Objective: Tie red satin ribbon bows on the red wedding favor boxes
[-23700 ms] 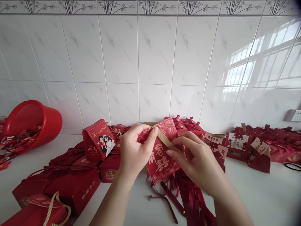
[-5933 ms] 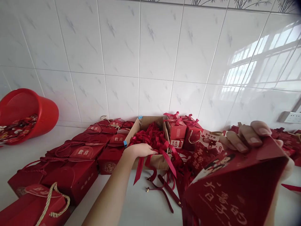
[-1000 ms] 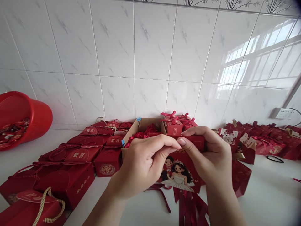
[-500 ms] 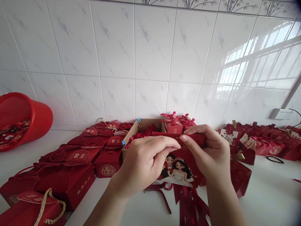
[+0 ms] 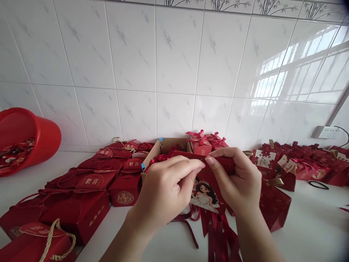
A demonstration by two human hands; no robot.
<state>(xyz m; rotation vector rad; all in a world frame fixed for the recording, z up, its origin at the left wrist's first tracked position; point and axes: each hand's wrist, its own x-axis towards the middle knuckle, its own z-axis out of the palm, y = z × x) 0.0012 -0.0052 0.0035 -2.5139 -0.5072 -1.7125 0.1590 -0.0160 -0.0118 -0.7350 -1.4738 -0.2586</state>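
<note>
A red paper gift box [image 5: 205,198] printed with a cartoon bride in a white dress is held up in front of me. My left hand [image 5: 167,183] is closed at its top edge, thumb and fingers pinched together, and it covers the figure beside the bride. My right hand [image 5: 240,178] grips the same top edge, thumb in front and fingers curled behind. The fingertips of both hands nearly meet there. Below the box, dark red ribbons [image 5: 219,236] trail over the white tabletop [image 5: 169,247].
Finished-looking red boxes [image 5: 92,182] with rope handles crowd the left side. A cardboard carton [image 5: 152,154] stands behind my hands, beside small ribboned boxes [image 5: 200,145]. At far left a red bucket [image 5: 47,134] lies tipped. More red bags [image 5: 308,167] and a black hair tie [image 5: 319,185] are at right.
Both hands and the gift box have shifted slightly to the left. The fingertips have stayed on the top edge, and more of the box behind my right hand now shows.
</note>
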